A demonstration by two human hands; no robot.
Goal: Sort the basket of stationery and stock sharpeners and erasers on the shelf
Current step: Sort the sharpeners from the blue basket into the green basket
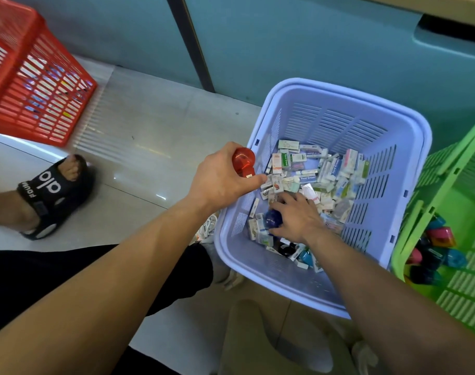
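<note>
The left hand (222,180) was seen curled around a red sharpener (243,162), which was gripped between thumb and fingers just over the nine o'clock rim of the lilac basket (339,123). The right hand (298,217) was lowered inside that basket, at about five o'clock from the left hand, and a blue sharpener (272,219) was held between its thumb and forefinger while the remaining fingers were spread over the contents. A loose pile of small boxed erasers (325,171) was heaped across the basket floor, mostly from twelve to three o'clock of the right hand, and a turquoise sharpener (306,257) was lodged among them at six o'clock.

Just beside the lilac basket, at three o'clock, a green basket (460,293) was placed, and several coloured sharpeners (439,239) were gathered in its near corner. Well apart at ten o'clock, a red basket (41,85) was set on the pale tiled floor (149,131). A foot in a black sandal (49,190) was planted at nine o'clock.
</note>
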